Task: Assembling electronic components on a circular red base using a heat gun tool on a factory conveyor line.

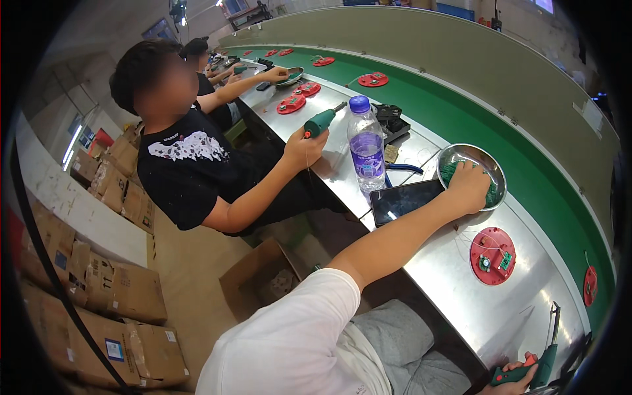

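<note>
My left hand (469,186) reaches into a round metal bowl (501,172), its fingers curled down among small green parts (491,195); the fingertips are hidden, so what they grip does not show. At the lower right edge, my right hand (517,382) is closed around a green pistol-shaped soldering gun (544,366) with a red trigger and a long thin metal tip pointing away. Between my hands, a red round plate (484,264) lies flat on the metal table, with a small green circuit board and thin pale wires on it.
Beside my left forearm lie a black phone (403,201) and blue-handled pliers (403,168). A purple-labelled bottle (367,148) stands behind them. A co-worker at left holds a green power tool (320,122). Red plates (372,79) lie on the green conveyor belt (526,158). A carton (253,280) sits below.
</note>
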Available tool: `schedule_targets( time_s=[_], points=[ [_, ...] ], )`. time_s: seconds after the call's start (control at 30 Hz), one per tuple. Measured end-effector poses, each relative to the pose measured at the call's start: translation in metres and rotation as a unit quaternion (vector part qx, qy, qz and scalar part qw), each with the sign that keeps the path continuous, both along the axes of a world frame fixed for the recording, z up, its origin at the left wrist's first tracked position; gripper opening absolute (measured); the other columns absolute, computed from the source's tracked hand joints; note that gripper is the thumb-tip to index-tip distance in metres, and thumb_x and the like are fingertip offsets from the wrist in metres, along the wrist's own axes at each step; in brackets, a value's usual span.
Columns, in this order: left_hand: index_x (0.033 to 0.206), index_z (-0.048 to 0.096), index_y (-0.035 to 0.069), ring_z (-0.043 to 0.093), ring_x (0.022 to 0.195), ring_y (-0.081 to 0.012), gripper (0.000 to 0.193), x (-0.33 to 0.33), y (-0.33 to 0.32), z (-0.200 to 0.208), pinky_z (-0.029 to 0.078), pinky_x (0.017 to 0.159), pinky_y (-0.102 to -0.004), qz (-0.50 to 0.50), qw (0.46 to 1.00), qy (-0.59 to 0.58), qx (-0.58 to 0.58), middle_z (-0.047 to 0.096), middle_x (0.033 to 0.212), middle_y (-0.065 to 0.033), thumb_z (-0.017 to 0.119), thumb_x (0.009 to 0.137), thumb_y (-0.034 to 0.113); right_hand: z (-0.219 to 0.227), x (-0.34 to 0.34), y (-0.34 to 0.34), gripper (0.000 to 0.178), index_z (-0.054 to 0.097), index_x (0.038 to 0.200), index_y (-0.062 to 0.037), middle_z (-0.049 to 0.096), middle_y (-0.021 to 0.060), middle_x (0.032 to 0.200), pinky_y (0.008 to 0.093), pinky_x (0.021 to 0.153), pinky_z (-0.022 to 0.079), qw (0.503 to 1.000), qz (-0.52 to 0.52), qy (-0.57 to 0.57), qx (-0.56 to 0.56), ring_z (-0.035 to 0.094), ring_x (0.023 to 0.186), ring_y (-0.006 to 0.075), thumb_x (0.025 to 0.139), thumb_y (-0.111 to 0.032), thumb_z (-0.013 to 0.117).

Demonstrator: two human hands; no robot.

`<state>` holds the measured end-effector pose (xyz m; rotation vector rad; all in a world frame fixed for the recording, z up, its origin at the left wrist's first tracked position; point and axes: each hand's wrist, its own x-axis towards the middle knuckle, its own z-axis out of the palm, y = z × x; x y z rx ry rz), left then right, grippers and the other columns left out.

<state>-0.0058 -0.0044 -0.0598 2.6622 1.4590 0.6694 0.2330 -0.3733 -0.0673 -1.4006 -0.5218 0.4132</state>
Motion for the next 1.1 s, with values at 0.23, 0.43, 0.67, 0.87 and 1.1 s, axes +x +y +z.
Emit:
schedule_targets(
  time_s=[0.23, 0.43, 0.67, 0.87, 1.1],
  points=[
    [0.080, 0.073, 0.007, 0.063, 0.095, -0.0368, 0.009, 0.009, 0.002, 0.005, 0.047, 0.086, -0.0485, 0.005, 0.999, -0.037, 0.016, 0.070, 0.090, -0.0160, 0.065, 0.077, 0.007, 0.039, -0.040, 0.010, 0.040, 0.066, 0.092, 0.0019, 0.056, 0.0055, 0.071, 0.0285, 0.050, 0.043, 0.995, -0.101, 0.002, -0.014, 0.051, 0.057, 0.0166, 0.102, -0.031, 0.045],
    [0.091, 0.071, 0.005, 0.064, 0.096, -0.0377, 0.011, 0.002, 0.007, 0.009, 0.049, 0.087, -0.0492, -0.027, 0.994, -0.105, -0.010, 0.070, 0.090, -0.0176, 0.064, 0.082, 0.006, 0.050, -0.048, 0.010, 0.037, 0.066, 0.089, 0.0031, 0.057, 0.0077, 0.072, 0.0296, 0.051, 0.044, 0.994, -0.104, -0.011, -0.012, 0.051, 0.057, 0.0174, 0.101, -0.026, 0.046],
    [0.103, 0.070, 0.000, 0.065, 0.097, -0.0387, 0.019, 0.000, 0.002, 0.024, 0.051, 0.087, -0.0457, -0.043, 0.955, -0.293, 0.026, 0.069, 0.097, -0.0206, 0.061, 0.087, 0.002, 0.045, -0.045, 0.010, 0.037, 0.066, 0.087, 0.0054, 0.058, 0.0091, 0.071, 0.0289, 0.049, 0.043, 0.992, -0.123, -0.011, 0.013, 0.051, 0.055, 0.0176, 0.101, -0.023, 0.047],
    [0.098, 0.070, -0.003, 0.069, 0.080, -0.0329, 0.013, -0.009, 0.002, 0.043, 0.054, 0.073, -0.0385, -0.081, 0.903, -0.407, 0.112, 0.070, 0.086, -0.0185, 0.064, 0.089, 0.004, 0.033, -0.036, 0.005, 0.040, 0.066, 0.092, 0.0061, 0.055, 0.0082, 0.068, 0.0296, 0.050, 0.043, 0.992, -0.114, -0.042, 0.018, 0.051, 0.055, 0.0181, 0.101, -0.028, 0.049],
    [0.098, 0.069, 0.000, 0.062, 0.052, -0.0125, 0.017, -0.005, -0.014, 0.060, 0.048, 0.051, -0.0264, -0.134, 0.834, -0.532, 0.054, 0.065, 0.070, -0.0079, 0.057, 0.101, 0.012, 0.007, -0.009, -0.007, 0.037, 0.061, 0.112, 0.0006, 0.051, 0.0011, 0.068, 0.0220, 0.050, 0.033, 0.993, -0.085, 0.072, 0.041, 0.040, 0.053, 0.0070, 0.105, -0.034, 0.048]
  ],
)
